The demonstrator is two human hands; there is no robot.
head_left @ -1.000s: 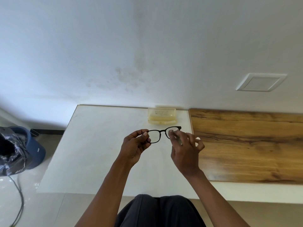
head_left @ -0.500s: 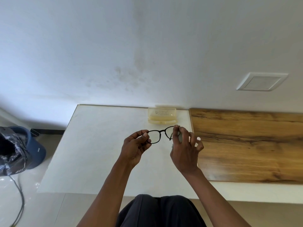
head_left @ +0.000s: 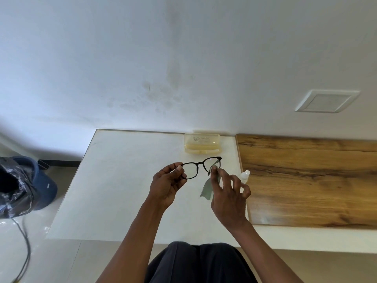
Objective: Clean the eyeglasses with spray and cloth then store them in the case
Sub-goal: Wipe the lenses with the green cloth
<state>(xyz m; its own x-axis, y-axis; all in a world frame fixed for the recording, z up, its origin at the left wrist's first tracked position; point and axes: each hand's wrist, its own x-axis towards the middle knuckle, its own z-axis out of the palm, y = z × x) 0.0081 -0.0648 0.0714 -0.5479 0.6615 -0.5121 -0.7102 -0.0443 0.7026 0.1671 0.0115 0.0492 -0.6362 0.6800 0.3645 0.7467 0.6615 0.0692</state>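
Mid-frame, my left hand [head_left: 167, 183] pinches the eyeglasses [head_left: 201, 166] by one rim above the desk [head_left: 122, 180]; my right hand [head_left: 228, 193] pinches the cloth [head_left: 207, 189] against the other lens. I'd rub lightly and keep the frame steady. Both wrists are raised, with the case [head_left: 202, 142] waiting just above.

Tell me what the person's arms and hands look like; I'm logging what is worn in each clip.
Both forearms are bare all the way into view: no sleeves, gloves, watch or bracelets show. The left hand and the right hand carry no rings that I can make out, and the nails look short and unpainted. The only clothing visible is dark fabric over the lap at the bottom edge.
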